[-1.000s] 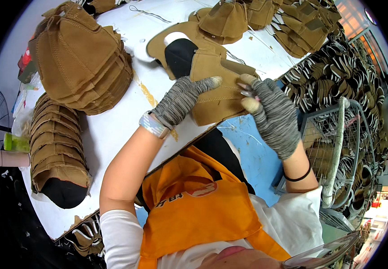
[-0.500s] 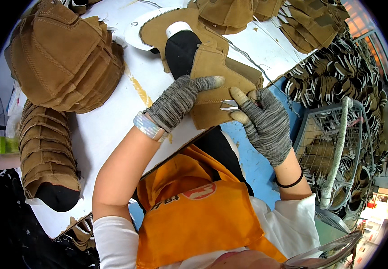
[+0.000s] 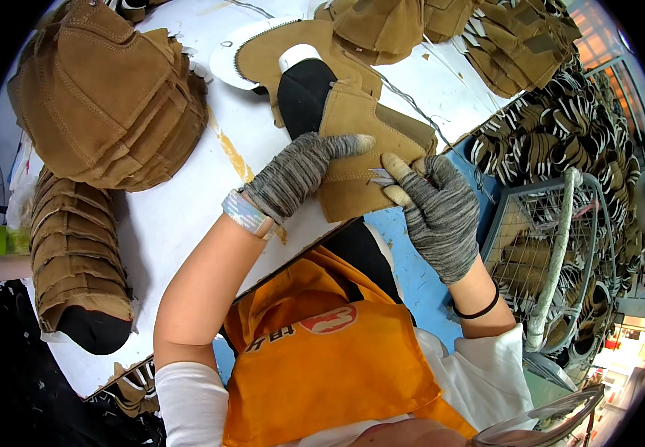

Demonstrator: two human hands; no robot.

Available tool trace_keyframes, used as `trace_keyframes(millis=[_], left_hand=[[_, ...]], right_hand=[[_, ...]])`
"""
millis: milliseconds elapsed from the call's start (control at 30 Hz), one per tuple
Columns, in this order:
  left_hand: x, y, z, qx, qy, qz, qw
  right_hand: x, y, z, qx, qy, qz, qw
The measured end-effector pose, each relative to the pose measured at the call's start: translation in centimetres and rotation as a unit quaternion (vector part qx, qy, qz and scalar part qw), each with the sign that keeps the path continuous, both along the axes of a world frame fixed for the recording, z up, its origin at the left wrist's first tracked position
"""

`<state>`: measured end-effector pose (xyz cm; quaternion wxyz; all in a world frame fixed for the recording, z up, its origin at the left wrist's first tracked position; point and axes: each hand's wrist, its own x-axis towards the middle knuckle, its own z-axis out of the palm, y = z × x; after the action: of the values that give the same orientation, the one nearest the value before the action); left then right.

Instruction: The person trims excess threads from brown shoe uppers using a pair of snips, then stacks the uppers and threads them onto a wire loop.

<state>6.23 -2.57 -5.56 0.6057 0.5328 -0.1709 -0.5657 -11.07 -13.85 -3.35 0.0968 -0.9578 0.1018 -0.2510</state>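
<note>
A tan suede boot upper with a black lining and a white tip lies at the table's near edge. My left hand, in a grey knit glove with pale fingertips, is closed on its left side, one digit stretched over the top. Beside a stitched seam, my gloved right hand holds small metal thread snips. Their two pointed blades show between the fingertips; their handles are hidden in the palm. Behind this upper lies another tan piece with a white, zipper-edged part.
Stacked tan uppers stand at the left, with a nested row nearer me. More piles fill the far side. A wire cart heaped with uppers stands at my right. A dark cord crosses the white table.
The snips' blades have turned slightly and show less of their length. My right hand has shifted a little left. The upper stays almost in place under my left hand.
</note>
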Motion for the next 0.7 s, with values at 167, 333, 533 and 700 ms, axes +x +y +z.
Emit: trace_keyframes(millis=[167, 333, 533, 700], left_hand=[[0.2, 0.0, -0.2, 0.003, -0.004, -0.005, 1.000], [0.3, 0.0, 0.3, -0.022, 0.003, -0.011, 1.000], [0.5, 0.0, 0.1, -0.030, 0.007, -0.024, 0.999], [0.7, -0.3, -0.4, -0.027, -0.001, -0.042, 0.999]], right_hand=[[-0.1, -0.4, -0.6, -0.054, -0.032, 0.015, 0.998], [0.1, -0.5, -0.9, -0.093, -0.058, 0.026, 0.994], [0.0, -1.0, -2.5, -0.106, -0.077, 0.020, 0.991], [-0.1, -1.2, -2.8, -0.070, -0.086, 0.027, 0.993]])
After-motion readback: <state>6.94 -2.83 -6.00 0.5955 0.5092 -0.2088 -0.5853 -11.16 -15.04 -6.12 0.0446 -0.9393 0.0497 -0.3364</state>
